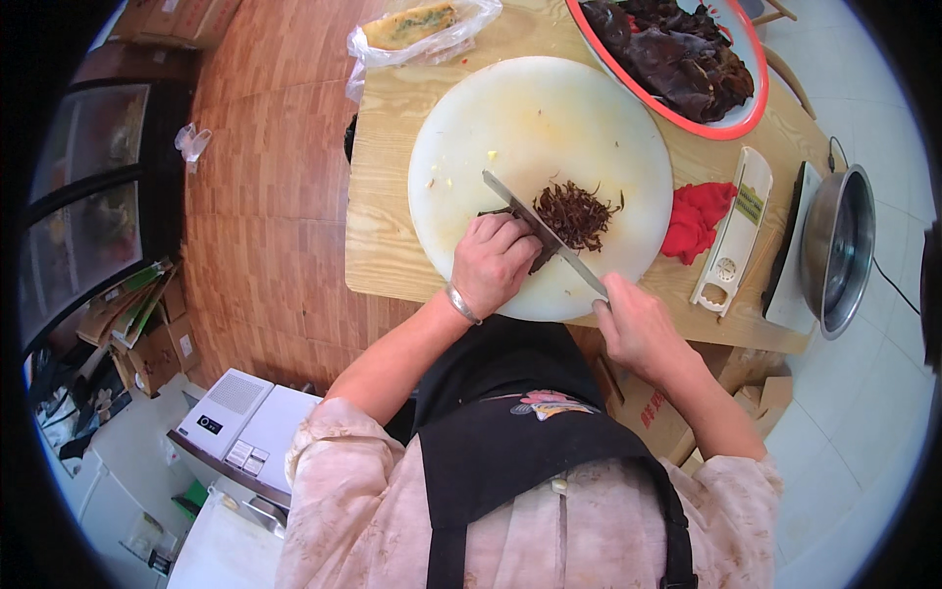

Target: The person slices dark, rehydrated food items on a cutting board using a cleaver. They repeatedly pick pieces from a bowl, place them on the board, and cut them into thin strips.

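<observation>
My right hand (634, 318) grips the handle of a kitchen knife (568, 254), whose blade slants up and left across a round white cutting board (471, 140). With curled fingers, my left hand (494, 258) presses a dark piece of what looks like wood ear fungus (543, 258) onto the board, its knuckles close beside the blade. On the blade's right side lies a heap of thin dark shreds (578, 213). Part of the uncut piece is hidden under my left fingers. Small yellow bits (491, 155) are scattered on the board.
A red-rimmed basin (762, 96) of large dark fungus pieces stands at the back right. Rightward lie a red cloth (695, 221), a slicer (736, 228) and a metal bowl (839, 250) on a scale (791, 294). Bagged food (408, 28) sits at the table's (383, 184) far left.
</observation>
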Motion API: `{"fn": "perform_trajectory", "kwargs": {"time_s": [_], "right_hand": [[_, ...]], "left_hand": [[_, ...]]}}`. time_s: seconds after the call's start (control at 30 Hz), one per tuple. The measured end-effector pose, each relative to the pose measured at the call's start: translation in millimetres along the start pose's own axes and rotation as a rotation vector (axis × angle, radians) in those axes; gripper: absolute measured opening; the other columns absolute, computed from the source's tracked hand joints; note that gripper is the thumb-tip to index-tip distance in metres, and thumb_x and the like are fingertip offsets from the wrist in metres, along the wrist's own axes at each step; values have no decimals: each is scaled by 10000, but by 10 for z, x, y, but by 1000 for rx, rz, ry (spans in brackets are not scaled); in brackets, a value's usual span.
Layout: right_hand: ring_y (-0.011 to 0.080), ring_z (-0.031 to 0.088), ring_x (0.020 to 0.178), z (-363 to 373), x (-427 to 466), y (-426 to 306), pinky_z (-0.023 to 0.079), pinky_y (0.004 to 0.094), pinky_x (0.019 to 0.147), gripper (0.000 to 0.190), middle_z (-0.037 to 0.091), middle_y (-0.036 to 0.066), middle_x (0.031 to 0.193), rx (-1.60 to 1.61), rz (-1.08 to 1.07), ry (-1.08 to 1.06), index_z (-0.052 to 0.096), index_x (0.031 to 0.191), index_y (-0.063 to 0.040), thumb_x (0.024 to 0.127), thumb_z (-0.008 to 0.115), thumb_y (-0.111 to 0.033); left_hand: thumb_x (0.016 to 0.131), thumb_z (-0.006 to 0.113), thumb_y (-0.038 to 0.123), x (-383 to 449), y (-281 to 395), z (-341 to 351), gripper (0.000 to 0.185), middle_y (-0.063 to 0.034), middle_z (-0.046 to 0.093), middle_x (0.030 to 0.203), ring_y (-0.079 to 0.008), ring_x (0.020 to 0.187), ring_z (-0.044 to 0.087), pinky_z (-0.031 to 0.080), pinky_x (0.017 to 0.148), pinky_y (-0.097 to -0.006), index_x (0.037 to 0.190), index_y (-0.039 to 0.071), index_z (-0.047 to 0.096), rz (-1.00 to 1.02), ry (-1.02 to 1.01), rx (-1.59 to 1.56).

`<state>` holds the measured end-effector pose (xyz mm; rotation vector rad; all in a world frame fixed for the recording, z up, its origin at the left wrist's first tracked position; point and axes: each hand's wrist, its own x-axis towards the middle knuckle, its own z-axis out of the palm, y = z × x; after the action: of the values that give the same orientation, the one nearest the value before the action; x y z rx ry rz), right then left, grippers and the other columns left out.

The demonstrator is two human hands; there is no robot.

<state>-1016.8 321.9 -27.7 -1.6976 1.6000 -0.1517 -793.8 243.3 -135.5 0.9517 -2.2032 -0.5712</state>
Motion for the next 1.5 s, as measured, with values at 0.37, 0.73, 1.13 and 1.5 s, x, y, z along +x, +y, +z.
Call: {"fn": "perform_trajectory", "kwargs": {"time_s": [0.37, 0.73, 1.13, 1.5], "right_hand": [[476, 640, 829, 66, 42, 20, 513, 552, 708, 180, 641, 249, 943, 0, -55, 86, 494, 1110, -36, 973, 584, -109], [479, 639, 818, 214, 168, 89, 514, 552, 699, 154, 644, 246, 932, 76, -22, 135, 486, 1080, -33, 980, 565, -119], [482, 636, 827, 260, 224, 106, 510, 555, 707, 169, 639, 236, 907, 110, 46, 132, 485, 1078, -29, 980, 580, -128], [470, 639, 893, 208, 176, 12, 509, 558, 747, 163, 637, 247, 946, 65, 73, 15, 495, 1084, -20, 976, 575, -112]], "left_hand": [[766, 765, 89, -7, 30, -123, 250, -49, 689, 1089, -257, 1062, 633, 488, 897, -402, 1014, 82, 741, 7, -89, -8], [749, 761, 91, -3, -14, -106, 266, -43, 678, 1080, -263, 1051, 619, 487, 895, -406, 1013, 87, 739, 31, -81, -10], [745, 759, 93, -12, -20, -107, 249, -43, 673, 1052, -261, 1030, 612, 492, 882, -402, 993, 91, 741, 30, -84, 4], [747, 767, 98, -28, 6, -121, 231, -46, 671, 1067, -264, 1037, 616, 505, 864, -397, 976, 94, 733, 19, -92, 25]]}}
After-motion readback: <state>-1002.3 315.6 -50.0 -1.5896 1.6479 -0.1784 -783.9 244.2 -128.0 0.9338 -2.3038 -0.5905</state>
